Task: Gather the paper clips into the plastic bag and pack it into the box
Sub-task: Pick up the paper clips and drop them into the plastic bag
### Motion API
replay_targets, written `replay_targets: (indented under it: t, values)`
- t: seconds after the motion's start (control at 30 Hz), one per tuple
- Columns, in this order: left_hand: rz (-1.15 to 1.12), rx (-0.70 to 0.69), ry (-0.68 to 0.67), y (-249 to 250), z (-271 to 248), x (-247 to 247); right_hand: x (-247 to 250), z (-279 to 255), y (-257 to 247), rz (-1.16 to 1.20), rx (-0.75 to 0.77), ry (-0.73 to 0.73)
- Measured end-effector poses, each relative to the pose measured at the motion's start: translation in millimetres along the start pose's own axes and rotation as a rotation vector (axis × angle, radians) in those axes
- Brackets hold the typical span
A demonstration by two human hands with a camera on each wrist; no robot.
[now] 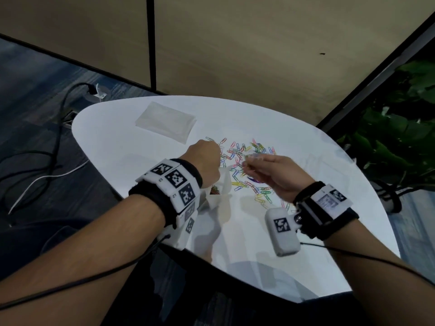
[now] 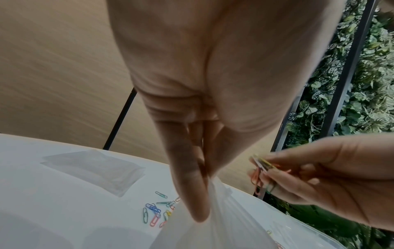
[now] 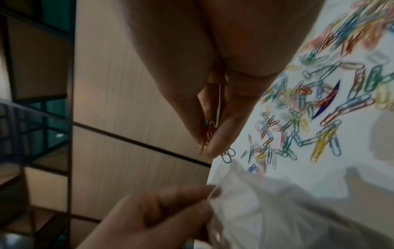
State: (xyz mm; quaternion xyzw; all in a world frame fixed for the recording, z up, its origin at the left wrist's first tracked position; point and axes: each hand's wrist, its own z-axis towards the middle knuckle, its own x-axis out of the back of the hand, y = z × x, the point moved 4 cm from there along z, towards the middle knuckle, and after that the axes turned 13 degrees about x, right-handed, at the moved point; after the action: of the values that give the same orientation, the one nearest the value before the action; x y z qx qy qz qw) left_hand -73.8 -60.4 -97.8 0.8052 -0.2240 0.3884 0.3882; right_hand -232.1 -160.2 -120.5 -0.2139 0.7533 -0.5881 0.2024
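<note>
Coloured paper clips (image 1: 247,170) lie scattered over the middle of the white table (image 1: 117,142). My left hand (image 1: 207,158) pinches the top edge of a clear plastic bag (image 1: 222,184), holding it up above the table; a few clips show inside it. In the left wrist view thumb and forefinger pinch the plastic bag (image 2: 217,215). My right hand (image 1: 263,165) hovers over the pile and pinches a small bunch of paper clips (image 2: 261,170) between its fingertips (image 3: 215,146), just right of the bag's mouth (image 3: 245,188).
A stack of spare clear bags (image 1: 166,121) lies at the table's far left. A clear plastic lid or box (image 1: 329,165) lies faintly at the right. Cables (image 1: 54,137) run over the floor on the left. Green plants (image 1: 400,128) stand to the right.
</note>
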Motion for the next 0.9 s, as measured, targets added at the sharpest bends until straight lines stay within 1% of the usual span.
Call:
replay_targets:
  t: [0.17,0.3,0.4,0.47,0.6,0.63,0.7,0.8,0.9]
  values:
    - [0.003,-0.007,-0.001,12,-5,-6,-33,-10,12,-0.028,-0.029,-0.043]
    - [-0.022,0.012,0.025,13,-4,-9,-38,-6,24,-0.129,-0.057,-0.008]
    - [-0.050,0.015,0.024,10,-1,-10,-42,-8,30,-0.198,-0.048,-0.025]
    - [-0.054,0.009,0.025,10,-1,-11,-43,-8,35,-0.306,0.008,-0.033]
    - [-0.062,-0.008,0.038,9,1,-12,-55,-7,31,-0.869,0.237,-0.091]
    - [-0.061,-0.008,0.036,8,1,-11,-59,-9,28,-0.936,0.273,-0.104]
    - [-0.055,-0.004,0.033,7,1,-10,-66,-12,24,-0.972,0.316,-0.150]
    - [-0.076,0.001,0.030,4,1,-7,-67,-13,20,-0.941,0.337,-0.177]
    - [-0.086,0.000,0.014,4,-1,-8,-64,-12,18,-1.017,0.386,-0.202]
